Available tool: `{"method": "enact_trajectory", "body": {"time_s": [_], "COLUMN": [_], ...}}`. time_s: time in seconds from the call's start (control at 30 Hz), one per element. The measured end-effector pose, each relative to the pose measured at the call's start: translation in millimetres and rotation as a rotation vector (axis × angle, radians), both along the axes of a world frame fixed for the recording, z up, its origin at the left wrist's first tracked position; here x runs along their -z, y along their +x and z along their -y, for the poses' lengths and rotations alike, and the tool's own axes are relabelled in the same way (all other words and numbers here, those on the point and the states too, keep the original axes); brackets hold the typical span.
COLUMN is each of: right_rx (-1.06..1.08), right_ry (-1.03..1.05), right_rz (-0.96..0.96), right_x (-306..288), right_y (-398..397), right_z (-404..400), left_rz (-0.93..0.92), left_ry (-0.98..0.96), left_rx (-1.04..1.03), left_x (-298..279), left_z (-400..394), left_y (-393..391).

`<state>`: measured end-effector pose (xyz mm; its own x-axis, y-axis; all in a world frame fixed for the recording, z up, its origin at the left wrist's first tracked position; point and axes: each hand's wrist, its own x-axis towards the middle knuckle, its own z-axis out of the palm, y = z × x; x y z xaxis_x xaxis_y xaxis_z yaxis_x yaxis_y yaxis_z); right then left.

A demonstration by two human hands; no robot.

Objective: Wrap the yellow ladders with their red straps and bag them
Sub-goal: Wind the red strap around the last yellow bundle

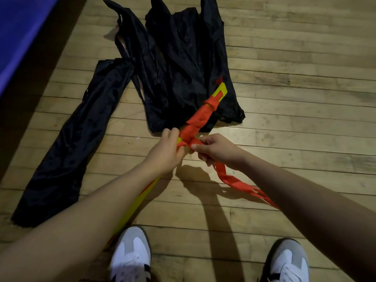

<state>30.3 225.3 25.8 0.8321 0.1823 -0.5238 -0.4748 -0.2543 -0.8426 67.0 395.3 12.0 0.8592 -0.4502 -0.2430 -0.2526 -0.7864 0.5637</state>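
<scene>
Two grey-and-white sneakers (130,255) stand at the near edge on a floor of narrow, pale, scuffed wooden boards (295,123). Above them both bare forearms reach forward and meet over a bundle of flat yellow plastic ladder slats (140,199), which slants from beside the left shoe up and away to the right. The left hand (165,153) has its fingers curled around the bundle where the red strap (198,119) begins its coils. The right hand (218,149) pinches the soft, woven strap just beside it, fingers closed on the fabric, and the loose tail (230,178) hangs down from that hand and trails off to the right under the forearm. Beyond the hands the wound strap covers the slats in crumpled turns, leaving a notched yellow tip (221,90) bare. That far end lies over a heap of thin, wrinkled black bags (183,64); one long narrow bag (71,143) stretches out on the left. A blue mat (18,35) fills the far left corner.
</scene>
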Motion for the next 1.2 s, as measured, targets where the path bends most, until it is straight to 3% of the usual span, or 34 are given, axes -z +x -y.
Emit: {"method": "enact_trajectory", "body": {"time_s": [0.1,0.3,0.47,0.63,0.87,0.93,1.03,1.1,1.2], "right_rx": [0.024,0.001,0.013,0.070,0.129,0.080,0.014,-0.046,-0.086], "right_ry": [0.001,-0.067,-0.098,-0.060,0.171,0.200,0.243,0.236,0.180], "right_rz": [0.001,0.026,0.076,0.093,-0.044,-0.057,-0.092,-0.108,-0.100], "right_x": [-1.6,-6.7,-8.0,2.5,5.1,4.1,1.8,1.2,1.8], "right_y": [-1.2,-0.9,6.2,3.6,0.5,1.7,-0.6,-3.9,-7.0], "right_z": [-1.4,-6.7,-12.6,-5.5,6.7,5.7,1.7,-0.4,-2.6], "left_rz": [-0.110,-0.135,-0.157,-0.221,0.127,0.120,-0.055,-0.066,-0.139], "left_ry": [-0.136,-0.143,-0.043,0.167,-0.004,-0.063,-0.146,-0.113,-0.023], "left_rx": [-0.082,-0.138,-0.165,-0.068,0.144,0.093,-0.143,-0.252,-0.250], "left_x": [2.0,2.6,-0.3,-2.5,-9.0,-6.8,-7.8,-5.3,-4.4], "left_z": [-3.2,2.2,13.9,20.8,2.3,2.7,5.3,5.0,6.6], "left_y": [-4.0,-10.4,-8.5,8.7,5.5,3.2,3.7,6.8,8.5]}}
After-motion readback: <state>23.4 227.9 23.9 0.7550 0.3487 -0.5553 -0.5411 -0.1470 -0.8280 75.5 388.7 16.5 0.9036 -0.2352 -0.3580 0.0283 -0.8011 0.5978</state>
